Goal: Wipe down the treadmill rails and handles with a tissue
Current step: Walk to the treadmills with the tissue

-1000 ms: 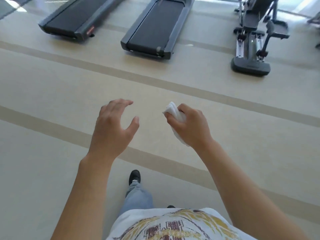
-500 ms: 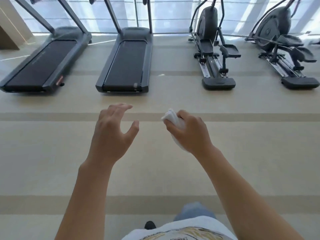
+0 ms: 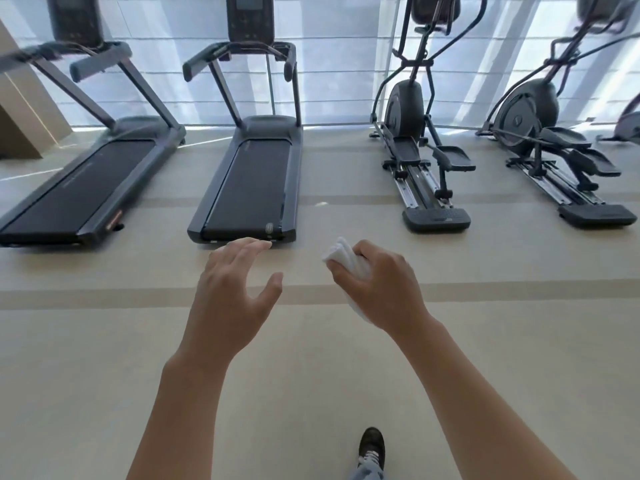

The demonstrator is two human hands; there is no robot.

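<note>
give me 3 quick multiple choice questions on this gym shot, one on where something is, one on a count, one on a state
1. Where is the white tissue?
A. on the floor
B. in the right hand
C. draped on a treadmill handle

2. How many treadmills are in view?
A. two
B. three
C. four

3. What state is the left hand in?
A. clenched in a fist
B. gripping a rail
C. open, holding nothing

Answers:
1. B, the right hand's fingers curl round the bunched tissue.
2. A, the left treadmill and the middle treadmill stand side by side, while the machines to their right are the near elliptical and the far elliptical.
3. C, its fingers are spread in the air above the floor, touching nothing.
</note>
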